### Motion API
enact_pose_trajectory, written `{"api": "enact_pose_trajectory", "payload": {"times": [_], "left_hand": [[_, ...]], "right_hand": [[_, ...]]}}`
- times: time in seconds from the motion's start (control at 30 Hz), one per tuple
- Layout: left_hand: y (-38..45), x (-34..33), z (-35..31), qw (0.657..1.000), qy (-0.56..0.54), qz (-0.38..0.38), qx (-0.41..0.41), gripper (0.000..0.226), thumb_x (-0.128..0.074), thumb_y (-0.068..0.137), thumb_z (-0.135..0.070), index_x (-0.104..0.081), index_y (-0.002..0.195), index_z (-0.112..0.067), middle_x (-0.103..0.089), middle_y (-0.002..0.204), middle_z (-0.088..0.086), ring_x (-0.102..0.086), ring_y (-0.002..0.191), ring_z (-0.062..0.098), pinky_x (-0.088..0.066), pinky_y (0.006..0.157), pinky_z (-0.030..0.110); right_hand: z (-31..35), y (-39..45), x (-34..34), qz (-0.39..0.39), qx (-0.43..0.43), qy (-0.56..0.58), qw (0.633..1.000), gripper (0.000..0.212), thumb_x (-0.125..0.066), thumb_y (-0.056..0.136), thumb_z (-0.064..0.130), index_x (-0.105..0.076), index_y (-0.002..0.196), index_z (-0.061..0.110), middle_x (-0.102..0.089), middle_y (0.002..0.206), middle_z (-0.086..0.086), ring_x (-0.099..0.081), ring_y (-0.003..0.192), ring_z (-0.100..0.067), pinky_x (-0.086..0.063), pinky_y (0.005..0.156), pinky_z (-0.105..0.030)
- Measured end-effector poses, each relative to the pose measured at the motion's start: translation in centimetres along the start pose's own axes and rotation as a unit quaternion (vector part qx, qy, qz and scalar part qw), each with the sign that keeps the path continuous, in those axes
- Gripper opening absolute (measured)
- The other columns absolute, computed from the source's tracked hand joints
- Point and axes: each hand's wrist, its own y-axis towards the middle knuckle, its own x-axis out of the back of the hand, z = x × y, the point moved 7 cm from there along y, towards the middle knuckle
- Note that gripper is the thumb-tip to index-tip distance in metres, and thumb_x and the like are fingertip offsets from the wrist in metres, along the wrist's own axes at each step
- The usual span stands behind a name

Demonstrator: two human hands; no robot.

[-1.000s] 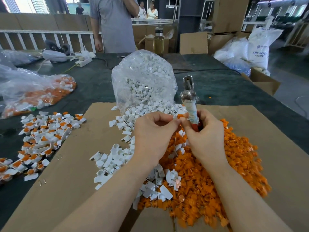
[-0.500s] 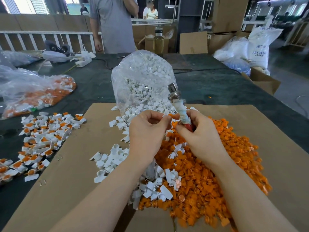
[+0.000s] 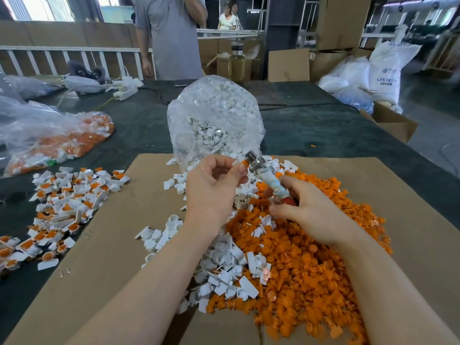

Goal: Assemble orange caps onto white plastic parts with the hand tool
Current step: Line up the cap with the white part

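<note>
As a white part with an orange cap (image 3: 242,163) is pinched between the thumb and fingertips of the left hand (image 3: 213,192), the metal head of the hand tool (image 3: 256,162) is brought against it just above the heap of orange caps (image 3: 298,265) on the cardboard sheet (image 3: 104,245). The tool's wrapped handle is gripped by the curled fingers of the right hand (image 3: 308,212), and its long axis is tilted up and leftward from that hand toward the pinched part, so the head lies immediately right of the left fingertips. Whether cap and head are actually touching cannot be told. White plastic parts (image 3: 224,270) are spilled left of the heap from a clear bag (image 3: 214,115) behind it; finished pieces (image 3: 62,202) lie well to the left, on the desk (image 3: 311,130). A short push along the tool's axis is judged the next step.
</note>
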Motion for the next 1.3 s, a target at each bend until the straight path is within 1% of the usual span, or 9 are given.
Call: {"api": "enact_pose_trajectory", "payload": {"times": [0.13,0.27,0.4,0.5,0.77,0.93,1.0,1.07,1.3], "left_hand": [[0.0,-0.1,0.2,1.0,0.017,0.006,0.002,0.013,-0.074,0.086,-0.01,-0.065,0.078,-0.017,-0.072,0.065,-0.006,-0.072,0.066,0.009,-0.059,0.069,0.024],[-0.7,-0.8,0.7,0.994,0.11,0.017,-0.005,0.014,-0.077,0.084,-0.022,-0.065,0.076,-0.023,-0.072,0.066,-0.005,-0.071,0.066,0.009,-0.06,0.069,0.034],[-1.2,-1.6,0.7,0.988,0.147,0.028,-0.028,0.011,-0.075,0.084,-0.026,-0.066,0.077,-0.025,-0.072,0.07,-0.004,-0.069,0.065,0.009,-0.059,0.064,0.032],[-1.4,-1.9,0.6,0.985,0.166,0.03,-0.045,0.009,-0.074,0.084,-0.026,-0.067,0.079,-0.024,-0.071,0.068,-0.006,-0.065,0.06,0.004,-0.052,0.057,0.02],[-1.8,-1.7,0.1,0.982,0.169,0.018,-0.077,0.012,-0.075,0.083,-0.027,-0.066,0.075,-0.027,-0.069,0.067,-0.009,-0.063,0.061,0.002,-0.046,0.054,0.011],[-1.1,-1.3,0.4,0.989,0.137,0.02,-0.05,0.014,-0.075,0.085,-0.024,-0.064,0.077,-0.027,-0.072,0.069,-0.006,-0.068,0.066,0.008,-0.057,0.064,0.028],[-0.5,-0.6,0.5,0.994,0.102,0.012,-0.033,0.015,-0.074,0.086,-0.02,-0.063,0.078,-0.026,-0.072,0.069,-0.008,-0.071,0.069,0.01,-0.058,0.07,0.034],[0.0,-0.1,0.4,0.997,0.065,0.012,-0.03,0.017,-0.073,0.087,-0.014,-0.062,0.078,-0.023,-0.071,0.066,-0.01,-0.071,0.068,0.008,-0.058,0.073,0.031],[0.3,-0.1,-0.2,0.998,-0.001,0.035,-0.051,0.014,-0.07,0.088,-0.006,-0.063,0.08,-0.015,-0.07,0.065,-0.009,-0.071,0.067,0.01,-0.055,0.067,0.019]], "right_hand": [[0.1,0.1,0.1,-0.04,0.018,0.01,0.999,0.009,-0.067,0.088,0.023,-0.063,0.097,0.021,-0.067,0.084,0.001,-0.065,0.075,-0.013,-0.054,0.075,-0.04],[1.0,0.0,0.7,-0.164,0.061,0.026,0.984,0.007,-0.065,0.092,0.023,-0.064,0.091,0.016,-0.061,0.07,0.002,-0.059,0.057,0.0,-0.043,0.051,-0.011],[1.5,-0.3,1.1,-0.225,0.067,0.016,0.972,0.009,-0.066,0.09,0.025,-0.066,0.095,0.017,-0.065,0.077,0.008,-0.061,0.067,-0.002,-0.047,0.06,-0.018],[1.6,-0.2,0.9,-0.216,0.054,-0.004,0.975,0.019,-0.065,0.089,0.03,-0.067,0.099,0.014,-0.067,0.083,0.005,-0.063,0.075,-0.009,-0.053,0.067,-0.031],[2.1,-0.3,0.9,-0.215,0.046,0.0,0.975,0.021,-0.063,0.09,0.033,-0.065,0.093,0.012,-0.065,0.076,-0.001,-0.063,0.065,-0.019,-0.054,0.063,-0.043],[1.1,-0.1,0.8,-0.157,0.038,0.045,0.986,0.012,-0.065,0.09,0.03,-0.064,0.095,0.019,-0.066,0.081,0.0,-0.063,0.074,-0.014,-0.051,0.066,-0.033],[0.4,0.0,0.9,-0.104,0.031,0.04,0.993,0.009,-0.067,0.09,0.027,-0.061,0.096,0.026,-0.066,0.083,0.008,-0.063,0.077,-0.004,-0.047,0.065,-0.018],[0.0,0.1,0.8,-0.059,0.03,0.011,0.998,0.013,-0.069,0.088,0.026,-0.06,0.097,0.028,-0.064,0.083,0.011,-0.061,0.076,0.002,-0.041,0.063,-0.011],[-0.1,0.0,0.3,-0.001,0.041,-0.017,0.999,0.017,-0.07,0.087,0.028,-0.059,0.101,0.028,-0.063,0.086,0.015,-0.059,0.078,0.001,-0.038,0.064,-0.014]]}}
